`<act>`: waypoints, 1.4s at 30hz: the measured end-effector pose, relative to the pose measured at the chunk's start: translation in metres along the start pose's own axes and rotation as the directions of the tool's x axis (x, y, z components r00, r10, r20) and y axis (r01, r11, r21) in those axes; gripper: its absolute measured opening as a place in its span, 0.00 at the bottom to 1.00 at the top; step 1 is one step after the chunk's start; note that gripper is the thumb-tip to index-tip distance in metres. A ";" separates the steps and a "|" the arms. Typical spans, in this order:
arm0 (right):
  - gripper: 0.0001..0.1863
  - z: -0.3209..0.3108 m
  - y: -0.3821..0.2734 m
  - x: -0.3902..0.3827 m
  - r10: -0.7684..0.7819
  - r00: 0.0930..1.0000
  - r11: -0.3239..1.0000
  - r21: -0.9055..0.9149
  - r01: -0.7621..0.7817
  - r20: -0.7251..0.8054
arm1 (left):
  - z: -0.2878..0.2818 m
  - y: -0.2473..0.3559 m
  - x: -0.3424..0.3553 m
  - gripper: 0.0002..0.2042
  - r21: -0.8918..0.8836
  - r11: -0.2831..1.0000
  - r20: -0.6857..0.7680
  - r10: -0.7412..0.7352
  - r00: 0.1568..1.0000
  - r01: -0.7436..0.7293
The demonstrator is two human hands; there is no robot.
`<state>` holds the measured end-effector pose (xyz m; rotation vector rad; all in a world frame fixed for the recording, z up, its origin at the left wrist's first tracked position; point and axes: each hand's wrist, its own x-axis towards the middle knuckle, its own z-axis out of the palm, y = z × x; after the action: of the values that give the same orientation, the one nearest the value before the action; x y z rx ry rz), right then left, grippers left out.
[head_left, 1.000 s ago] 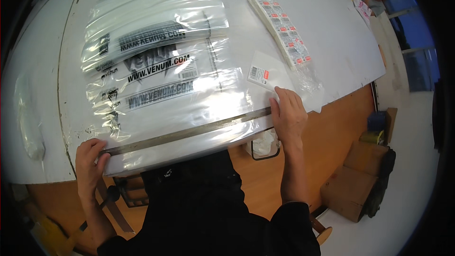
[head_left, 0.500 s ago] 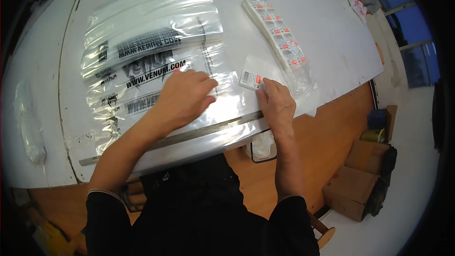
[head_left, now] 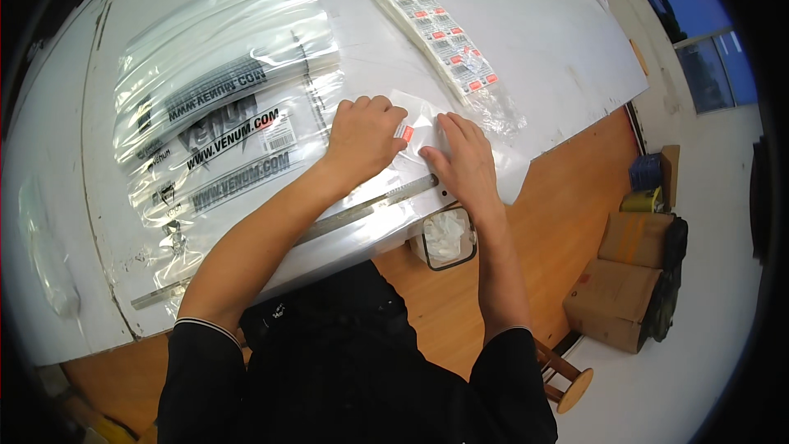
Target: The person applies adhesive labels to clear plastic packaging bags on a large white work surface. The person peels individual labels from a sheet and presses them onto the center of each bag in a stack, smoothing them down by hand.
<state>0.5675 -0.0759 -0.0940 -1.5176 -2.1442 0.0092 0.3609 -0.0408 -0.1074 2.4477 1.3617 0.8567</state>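
Observation:
A stack of clear plastic bags with black print (head_left: 222, 57) lies on the table at the left. On the top bag sits a white barcode sticker (head_left: 278, 138). My left hand (head_left: 362, 138) is beside the bags' right edge, fingers curled, with thumb and forefinger at the edge of a white sticker with a red patch (head_left: 408, 133). That sticker lies on a whitish backing sheet (head_left: 423, 111), partly hidden by the hand. My right hand (head_left: 467, 160) rests over the sheet's right side, with thumb and fingers spread apart.
A long clear pack of red-and-white stickers (head_left: 440, 37) lies beyond my hands. A metal ruler (head_left: 370, 207) runs along the table's front edge. Below stands a bin with a white liner (head_left: 446, 238). Cardboard boxes (head_left: 612, 300) and a wooden stool (head_left: 573, 386) are at the right.
My left hand has moved right, off the bags to the sticker on the backing sheet, uncovering the sticker on the top bag. My right hand's fingers have spread. The view has shifted.

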 end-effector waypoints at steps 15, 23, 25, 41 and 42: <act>0.23 -0.016 -0.023 -0.021 0.229 0.972 0.961 -0.172 -0.216 0.060 | 0.011 0.031 0.008 0.13 0.040 0.999 0.130 -0.039 0.991 0.035; 0.23 -0.025 -0.011 -0.054 0.311 0.950 0.949 -0.059 -0.309 0.018 | 0.021 0.045 0.000 0.11 -0.213 0.977 0.107 0.039 0.994 -0.015; 0.29 -0.026 -0.006 -0.072 0.272 0.953 0.950 -0.119 -0.288 -0.133 | 0.023 0.049 -0.002 0.11 -0.264 0.964 0.144 0.062 0.988 -0.022; 0.22 -0.013 0.005 -0.135 0.435 0.660 -0.369 0.790 -0.490 0.612 | 0.034 0.071 -0.014 0.15 -0.560 0.802 0.186 0.366 0.912 -0.207; 0.21 -0.013 0.006 -0.135 0.413 0.656 -0.402 0.772 -0.491 0.632 | 0.032 0.071 -0.016 0.14 -0.535 0.813 0.193 0.383 0.904 -0.230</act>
<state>0.6113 -0.1970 -0.1383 -1.0689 -0.4890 1.6687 0.4231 -0.0898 -0.1075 2.2751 0.5438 0.7518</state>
